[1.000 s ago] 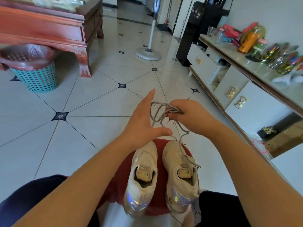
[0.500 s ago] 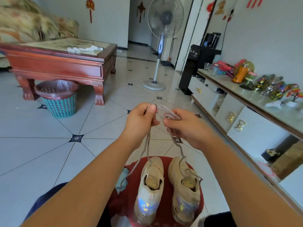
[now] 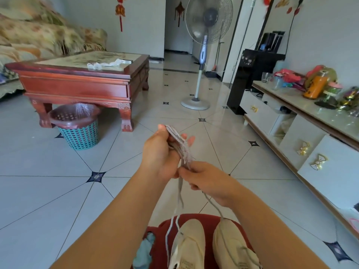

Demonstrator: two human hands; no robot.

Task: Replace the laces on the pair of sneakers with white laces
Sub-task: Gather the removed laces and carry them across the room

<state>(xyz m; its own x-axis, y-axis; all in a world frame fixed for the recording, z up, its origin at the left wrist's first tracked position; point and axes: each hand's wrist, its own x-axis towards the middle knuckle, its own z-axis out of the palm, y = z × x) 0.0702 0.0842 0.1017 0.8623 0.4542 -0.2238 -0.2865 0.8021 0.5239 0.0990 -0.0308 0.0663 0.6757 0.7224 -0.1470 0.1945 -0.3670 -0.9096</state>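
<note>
My left hand (image 3: pixel 161 154) grips the bunched grey lace (image 3: pixel 177 139), right hand (image 3: pixel 206 180) pinches its tail just below, hanging toward the sneakers (image 3: pixel 190 243).

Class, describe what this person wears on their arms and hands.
The left hand and right hand are gloveless, with no ring, watch or bracelet in view. Both forearms are uncovered down to the frame's edge; no sleeve shows.
</note>
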